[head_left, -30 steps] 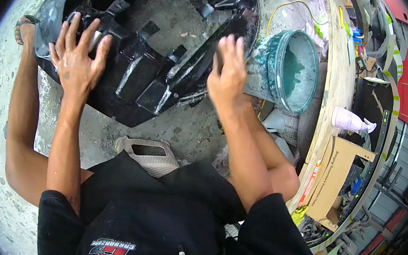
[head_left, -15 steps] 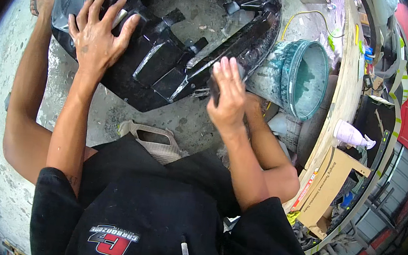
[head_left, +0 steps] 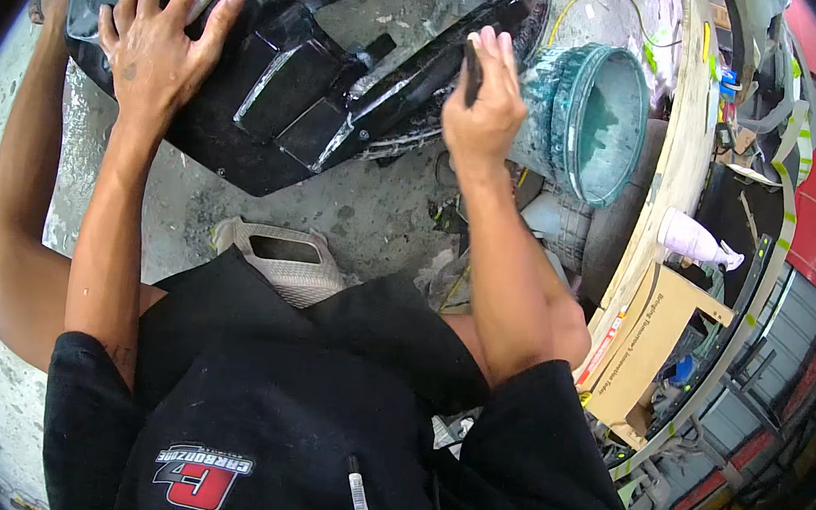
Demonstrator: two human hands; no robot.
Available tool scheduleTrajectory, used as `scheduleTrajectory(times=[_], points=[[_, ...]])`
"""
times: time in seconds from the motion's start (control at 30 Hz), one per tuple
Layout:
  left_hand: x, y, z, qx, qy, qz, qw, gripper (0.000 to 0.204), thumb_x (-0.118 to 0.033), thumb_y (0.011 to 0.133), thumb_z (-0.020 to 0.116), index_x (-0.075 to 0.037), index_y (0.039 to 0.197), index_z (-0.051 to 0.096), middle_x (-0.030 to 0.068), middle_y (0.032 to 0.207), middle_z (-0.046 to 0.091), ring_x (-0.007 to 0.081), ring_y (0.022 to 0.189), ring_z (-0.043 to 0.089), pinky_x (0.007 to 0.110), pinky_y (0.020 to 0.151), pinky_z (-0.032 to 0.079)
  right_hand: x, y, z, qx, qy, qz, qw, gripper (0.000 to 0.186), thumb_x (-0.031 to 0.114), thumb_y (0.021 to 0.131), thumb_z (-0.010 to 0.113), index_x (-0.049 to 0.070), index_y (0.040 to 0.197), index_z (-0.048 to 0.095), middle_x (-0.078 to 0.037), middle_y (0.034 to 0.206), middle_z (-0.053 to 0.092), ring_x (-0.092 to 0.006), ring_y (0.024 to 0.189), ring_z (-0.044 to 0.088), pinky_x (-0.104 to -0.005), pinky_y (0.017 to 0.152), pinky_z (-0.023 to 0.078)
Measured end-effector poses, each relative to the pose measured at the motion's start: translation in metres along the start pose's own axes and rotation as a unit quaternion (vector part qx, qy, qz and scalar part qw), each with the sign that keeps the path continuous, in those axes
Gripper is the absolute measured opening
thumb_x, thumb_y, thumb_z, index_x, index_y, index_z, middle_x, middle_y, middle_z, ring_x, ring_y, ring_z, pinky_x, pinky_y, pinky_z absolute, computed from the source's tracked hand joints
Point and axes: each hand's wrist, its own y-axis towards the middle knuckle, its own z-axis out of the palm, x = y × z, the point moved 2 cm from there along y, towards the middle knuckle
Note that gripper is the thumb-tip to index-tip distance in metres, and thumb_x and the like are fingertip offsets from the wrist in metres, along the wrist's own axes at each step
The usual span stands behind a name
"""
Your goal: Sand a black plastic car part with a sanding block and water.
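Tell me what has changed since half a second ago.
The right hand, its dark pad still in hold, has moved forward, away from the body, beside the black part. Nothing was taken up or let go. The left hand stays spread on the part; the teal bucket is where it was.

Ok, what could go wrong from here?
The right hand, holding a dark pad, is close to the bucket and might knock it. The black part looks glossy, perhaps wet, so it could slip under the left hand, which lies spread on it.
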Motion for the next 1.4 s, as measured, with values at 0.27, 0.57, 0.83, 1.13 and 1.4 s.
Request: scheduleTrajectory(times=[0.27,0.57,0.83,1.13,1.4], points=[[0.001,-0.001,0.0,0.002,0.0,-0.002,1.0,0.059,-0.07,0.097,0.06,-0.033,0.142,0.07,0.0035,0.164,0.048,0.0305,0.156,0.037,0.069,0.123,0.02,0.009,-0.019,0.011,-0.008,0.01,-0.084,0.996,0.055,-0.001,0.08,0.066,-0.002,0.136,0.067,-0.023,0.146,0.063,-0.0427,0.144,0.053,-0.0505,0.122,0.041],[-0.002,0.001,-0.002,0.006,0.005,-0.021,1.0,0.056,-0.066,0.097,0.063,-0.032,0.141,0.07,0.0032,0.164,0.048,0.0299,0.155,0.037,0.065,0.125,0.018,0.011,-0.017,0.009,-0.01,0.009,-0.102,0.995,0.045,-0.003,0.088,0.068,-0.003,0.134,0.069,-0.026,0.141,0.066,-0.0431,0.14,0.057,-0.0497,0.119,0.044],[-0.001,0.001,-0.003,0.004,-0.01,-0.011,1.0,0.057,-0.066,0.097,0.063,-0.032,0.142,0.069,0.0036,0.165,0.047,0.0307,0.156,0.036,0.066,0.125,0.017,-0.016,0.009,0.018,-0.029,-0.011,-0.004,0.999,0.045,-0.001,0.089,0.069,-0.006,0.133,0.066,-0.03,0.14,0.065,-0.0463,0.138,0.056,-0.0527,0.117,0.044],[-0.004,0.002,-0.005,0.017,-0.002,-0.01,1.0,0.056,-0.065,0.097,0.063,-0.031,0.142,0.07,0.0042,0.164,0.048,0.0305,0.156,0.036,0.066,0.125,0.019,-0.045,0.055,0.016,-0.041,-0.029,0.081,0.995,0.046,0.0,0.09,0.068,-0.008,0.135,0.064,-0.033,0.14,0.063,-0.0463,0.129,0.063,-0.0494,0.111,0.05],[-0.007,0.002,-0.007,0.018,-0.007,-0.029,0.999,0.056,-0.064,0.096,0.065,-0.03,0.14,0.071,0.0026,0.164,0.048,0.0288,0.155,0.037,0.066,0.124,0.019,-0.049,0.046,0.009,-0.016,-0.017,0.019,1.0,0.043,-0.005,0.089,0.064,-0.003,0.132,0.069,-0.023,0.136,0.069,-0.0394,0.135,0.062,-0.0476,0.116,0.047]])
